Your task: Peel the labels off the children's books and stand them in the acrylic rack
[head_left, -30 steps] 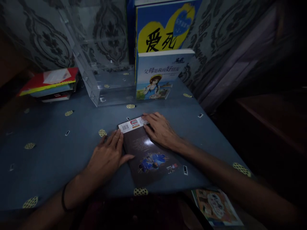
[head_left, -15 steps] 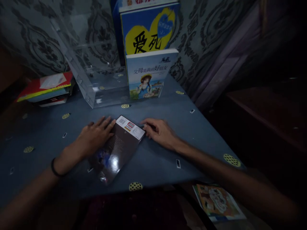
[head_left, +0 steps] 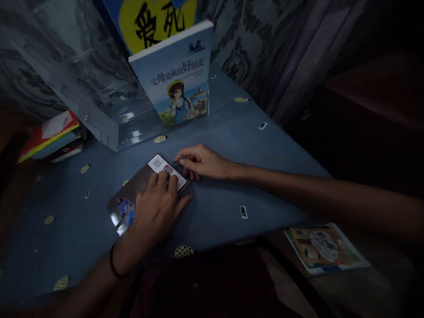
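Observation:
A dark glossy book [head_left: 134, 184] lies on the table with a white barcode strip along its far end. Across its cover rests my left hand [head_left: 157, 205], fingers bent on top near the barcode and thumb stretched out past the right edge. The palm covers part of the cover. Just off the book's far right corner is my right hand [head_left: 202, 161]. Its index finger and thumb are apart, the other fingers loosely curled, and nothing shows between them.
Behind stands a clear acrylic rack [head_left: 99, 128] holding a light-blue book [head_left: 179, 84] and a blue-yellow book [head_left: 159, 22]. A small stack of books [head_left: 53, 137] lies to the left. Below the table's right edge is an orange-covered book [head_left: 324, 247].
My left hand has moved from the book's left edge onto its cover, bending its fingers. My right hand stays near the far right corner. The camera view has shifted and tilted.

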The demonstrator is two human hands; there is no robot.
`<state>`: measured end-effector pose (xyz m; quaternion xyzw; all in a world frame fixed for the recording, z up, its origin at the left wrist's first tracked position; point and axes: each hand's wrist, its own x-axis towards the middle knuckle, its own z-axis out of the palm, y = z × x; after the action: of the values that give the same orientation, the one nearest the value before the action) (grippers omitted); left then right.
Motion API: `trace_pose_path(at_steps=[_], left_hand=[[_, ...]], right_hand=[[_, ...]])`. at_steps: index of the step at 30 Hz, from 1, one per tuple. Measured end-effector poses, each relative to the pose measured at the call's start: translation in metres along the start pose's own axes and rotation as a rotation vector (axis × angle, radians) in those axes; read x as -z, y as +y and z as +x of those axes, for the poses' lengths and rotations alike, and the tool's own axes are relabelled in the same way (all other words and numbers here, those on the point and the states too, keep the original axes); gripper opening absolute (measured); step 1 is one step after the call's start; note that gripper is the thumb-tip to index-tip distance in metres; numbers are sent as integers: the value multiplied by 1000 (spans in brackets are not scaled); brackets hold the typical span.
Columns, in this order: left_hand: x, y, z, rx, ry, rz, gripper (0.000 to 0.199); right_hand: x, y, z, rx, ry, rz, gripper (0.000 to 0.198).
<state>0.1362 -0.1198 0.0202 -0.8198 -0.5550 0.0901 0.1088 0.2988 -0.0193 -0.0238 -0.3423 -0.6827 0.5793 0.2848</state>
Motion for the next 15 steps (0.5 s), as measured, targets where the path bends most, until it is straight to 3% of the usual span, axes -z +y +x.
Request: trace_pose_path(at_steps=[3, 9, 15], left_hand=[[-5, 6, 3, 26, 44, 65, 29], [-12, 6, 4, -53, 267, 126, 26], [-5, 3, 4, -85, 294, 43, 23]], right_hand=[[4, 1, 0, 51, -2, -18, 25], [10, 0, -5, 114, -15, -97, 25], [12, -2, -8, 119, -19, -89, 25]])
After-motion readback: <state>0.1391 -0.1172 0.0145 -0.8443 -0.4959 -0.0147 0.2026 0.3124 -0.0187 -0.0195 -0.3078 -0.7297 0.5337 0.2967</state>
